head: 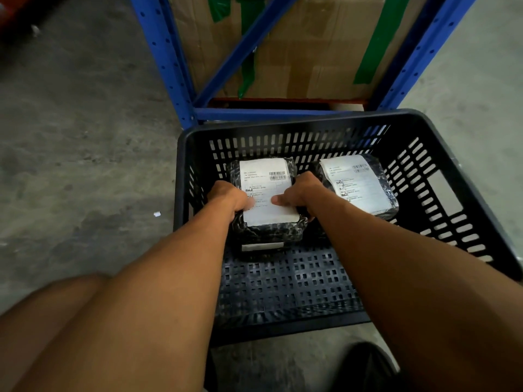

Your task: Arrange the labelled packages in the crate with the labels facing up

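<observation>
A black slotted plastic crate (441,193) stands on the floor in front of me. Inside, at the back left, a black-wrapped package (268,179) lies with its white label facing up. My left hand (229,198) grips its left side and my right hand (297,193) grips its right side, both thumbs resting on the label. It seems to sit on top of another black package whose edge (263,246) shows below it. A second labelled package (359,185) lies label up at the back right, untouched.
Behind the crate rises a blue metal rack (175,66) holding a large cardboard box (311,52) with green tape. Grey concrete floor (79,137) spreads to the left. The crate's near floor (283,284) is bare. A dark shoe (365,366) shows below.
</observation>
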A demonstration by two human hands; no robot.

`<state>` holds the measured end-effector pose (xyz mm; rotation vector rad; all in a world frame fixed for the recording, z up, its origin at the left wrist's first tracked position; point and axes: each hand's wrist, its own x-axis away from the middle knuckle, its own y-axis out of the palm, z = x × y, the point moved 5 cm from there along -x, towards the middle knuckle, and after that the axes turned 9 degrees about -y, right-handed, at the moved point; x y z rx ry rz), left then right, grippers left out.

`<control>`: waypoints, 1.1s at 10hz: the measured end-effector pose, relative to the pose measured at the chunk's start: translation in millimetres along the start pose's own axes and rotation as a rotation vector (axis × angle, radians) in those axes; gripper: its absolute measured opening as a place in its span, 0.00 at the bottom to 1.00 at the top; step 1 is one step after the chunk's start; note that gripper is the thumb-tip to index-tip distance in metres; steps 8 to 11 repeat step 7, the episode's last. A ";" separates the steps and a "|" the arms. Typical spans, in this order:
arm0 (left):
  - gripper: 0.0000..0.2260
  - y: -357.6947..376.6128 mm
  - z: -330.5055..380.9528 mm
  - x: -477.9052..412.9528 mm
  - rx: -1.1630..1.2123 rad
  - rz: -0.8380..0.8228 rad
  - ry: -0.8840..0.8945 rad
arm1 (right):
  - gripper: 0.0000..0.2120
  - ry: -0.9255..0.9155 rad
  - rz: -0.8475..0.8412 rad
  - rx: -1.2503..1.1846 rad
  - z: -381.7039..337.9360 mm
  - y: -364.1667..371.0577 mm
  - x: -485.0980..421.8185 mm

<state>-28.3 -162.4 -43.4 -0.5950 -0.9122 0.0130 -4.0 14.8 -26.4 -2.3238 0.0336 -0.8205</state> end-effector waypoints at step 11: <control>0.09 -13.3 23.2 60.3 -0.298 0.492 0.270 | 0.09 -0.252 0.359 0.292 -17.9 -35.6 45.9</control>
